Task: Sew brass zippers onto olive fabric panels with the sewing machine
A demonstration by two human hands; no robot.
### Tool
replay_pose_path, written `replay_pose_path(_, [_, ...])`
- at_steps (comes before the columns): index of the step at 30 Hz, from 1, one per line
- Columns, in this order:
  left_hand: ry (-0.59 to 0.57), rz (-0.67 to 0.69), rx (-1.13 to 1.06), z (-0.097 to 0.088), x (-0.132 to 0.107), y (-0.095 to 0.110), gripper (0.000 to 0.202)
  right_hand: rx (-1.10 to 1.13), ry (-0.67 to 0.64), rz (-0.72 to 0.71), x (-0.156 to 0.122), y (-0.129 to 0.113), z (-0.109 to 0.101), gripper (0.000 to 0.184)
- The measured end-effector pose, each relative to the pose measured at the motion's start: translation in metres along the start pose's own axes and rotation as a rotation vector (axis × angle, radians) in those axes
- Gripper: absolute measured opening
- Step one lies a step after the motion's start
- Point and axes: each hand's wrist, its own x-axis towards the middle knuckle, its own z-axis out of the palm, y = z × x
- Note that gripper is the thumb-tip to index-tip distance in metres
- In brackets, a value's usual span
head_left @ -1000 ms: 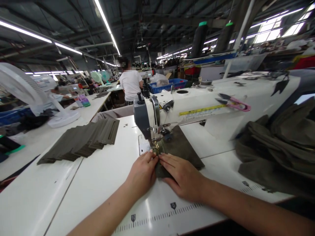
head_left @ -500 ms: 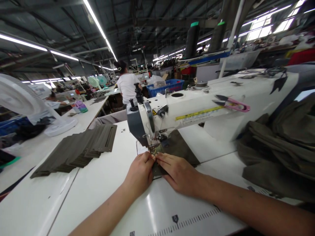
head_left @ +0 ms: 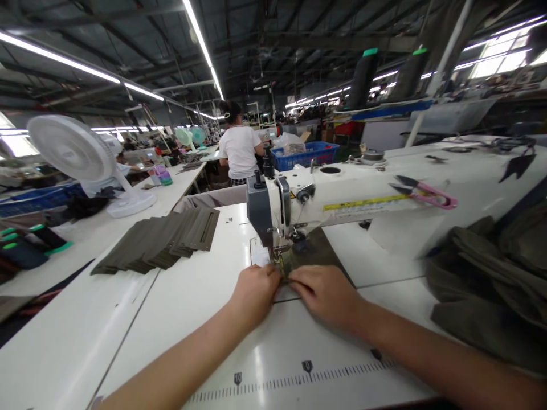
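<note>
A white sewing machine (head_left: 363, 196) stands over the table, its needle and presser foot above a dark olive fabric piece (head_left: 325, 250). My left hand (head_left: 256, 290) is closed just in front of the presser foot, fingers pinching the fabric's near edge. On the other side of the needle, my right hand (head_left: 327, 293) pinches the same edge between thumb and fingers. The fingertips partly hide the fabric there. Left of the machine lies a fanned stack of olive fabric pieces (head_left: 158, 239).
Pink-handled thread snips (head_left: 427, 193) rest on the machine arm. Bunched olive cloth (head_left: 487, 273) lies at the right. A white fan (head_left: 77, 148) and thread cones (head_left: 25, 250) stand at the left. Ahead, a person in a white shirt (head_left: 241, 151) stands near a blue crate (head_left: 307, 155).
My view has swung left, so the scene sits farther right. My right fingertips have drawn slightly away from the left ones, and less fabric shows in front of the needle.
</note>
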Motion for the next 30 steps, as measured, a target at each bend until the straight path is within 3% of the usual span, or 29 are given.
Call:
replay_pose_path(3, [0.021, 0.046, 0.045, 0.006, -0.009, 0.009, 0.016, -0.131, 0.151, -0.171, -0.019, -0.003, 0.015, 0.024])
replay_pose_path(8, [0.044, 0.069, 0.057, 0.01, -0.011, 0.009, 0.013, -0.199, 0.173, -0.235, -0.02, -0.002, 0.02, 0.026])
replay_pose_path(22, [0.12, 0.071, 0.054, 0.021, 0.007, -0.014, 0.018, -0.161, 0.15, -0.209, 0.003, 0.015, 0.027, 0.024])
replay_pose_path(27, [0.221, 0.059, -0.072, 0.021, -0.003, -0.016, 0.016, -0.14, 0.13, -0.144, 0.005, 0.012, 0.027, 0.022])
replay_pose_path(30, [0.255, 0.081, -0.042, 0.019, -0.013, -0.013, 0.02, -0.129, 0.126, -0.109, 0.003, 0.01, 0.026, 0.023])
